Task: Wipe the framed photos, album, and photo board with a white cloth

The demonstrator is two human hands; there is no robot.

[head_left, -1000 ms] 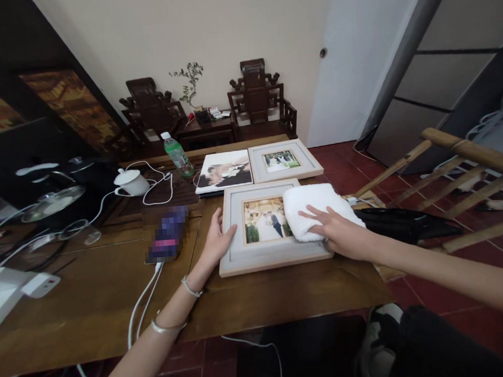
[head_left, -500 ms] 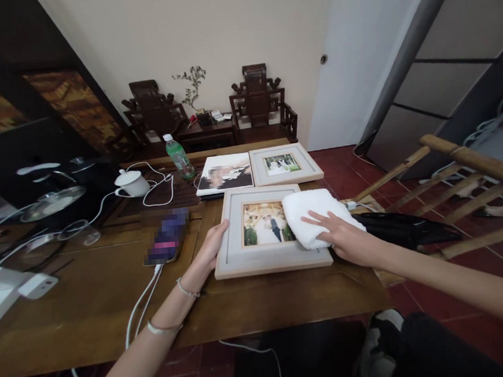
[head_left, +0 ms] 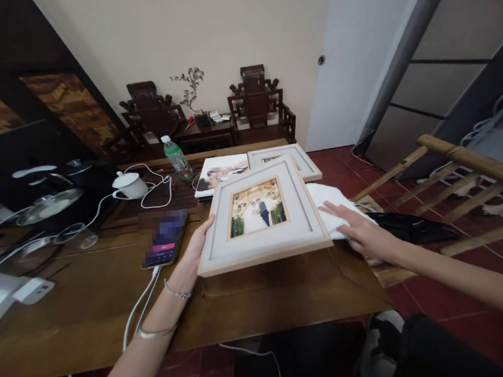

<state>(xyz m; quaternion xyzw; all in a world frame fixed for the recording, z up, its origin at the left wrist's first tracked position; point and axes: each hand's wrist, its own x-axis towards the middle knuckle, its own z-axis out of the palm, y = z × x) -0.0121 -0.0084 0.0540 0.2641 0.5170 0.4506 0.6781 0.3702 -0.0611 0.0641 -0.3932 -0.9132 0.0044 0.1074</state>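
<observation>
And the picture frame (head_left: 260, 217) is up! Half a second ago it lay flat on the wooden table (head_left: 90, 305); now it hangs clear of the wood, its near edge raised and its face tipped toward the camera, with its shadow on the boards below. The left hand (head_left: 197, 248) does the lifting, clamped on the frame's left edge, thumb on the front rim and fingers tucked behind.

The white towel (head_left: 332, 204) has changed places too. A moment back it sat on top of the frame's right side; now it lies past the frame's right edge, partly hidden behind the raised corner. The right hand (head_left: 359, 232) rests on it palm down, fingers stretched out flat, gripping nothing, just as it lay on the cloth before.

Nothing else has moved. The phone (head_left: 165, 240) lies left of the lifted frame with its white cable (head_left: 142, 301) running off the near edge. Behind the raised frame, a second frame (head_left: 306, 164) and a photo print (head_left: 219, 172) lie flat side by side. Farther left stand a green bottle (head_left: 176, 158) and a white cup (head_left: 128, 185). A black object (head_left: 411, 228) lies just beyond the right hand.
</observation>
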